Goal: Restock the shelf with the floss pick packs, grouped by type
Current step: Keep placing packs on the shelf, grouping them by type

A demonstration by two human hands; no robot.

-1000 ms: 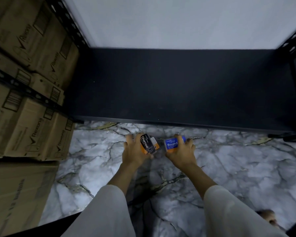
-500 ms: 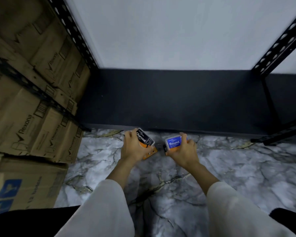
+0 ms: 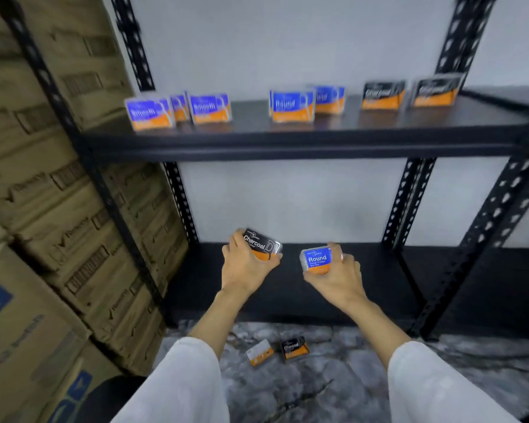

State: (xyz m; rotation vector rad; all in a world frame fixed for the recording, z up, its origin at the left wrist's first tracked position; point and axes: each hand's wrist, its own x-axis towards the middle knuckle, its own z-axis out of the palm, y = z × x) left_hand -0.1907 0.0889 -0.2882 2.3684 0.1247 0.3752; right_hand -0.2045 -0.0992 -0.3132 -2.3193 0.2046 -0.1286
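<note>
My left hand (image 3: 245, 267) grips a black-and-orange Charcoal pack (image 3: 260, 246). A blue-and-orange Round pack (image 3: 317, 260) is held in my right hand (image 3: 336, 277). Both are raised in front of the lower black shelf (image 3: 373, 288). On the upper shelf (image 3: 287, 141) stand packs in groups: blue Smooth packs (image 3: 148, 112) at the left, Round packs (image 3: 292, 105) in the middle, Charcoal packs (image 3: 383, 94) at the right. Two more packs lie on the marble floor: a Charcoal one (image 3: 294, 348) and one lying back up (image 3: 259, 352).
Stacked cardboard cartons (image 3: 43, 178) fill the rack to the left. Perforated black uprights (image 3: 416, 199) stand at the shelf's corners. A second rack's post (image 3: 483, 224) is at the right. A white wall (image 3: 287, 41) is behind.
The view has tilted up from the floor, bringing the upper shelf into sight. Both hands have lifted their packs off the floor to lower-shelf height.
</note>
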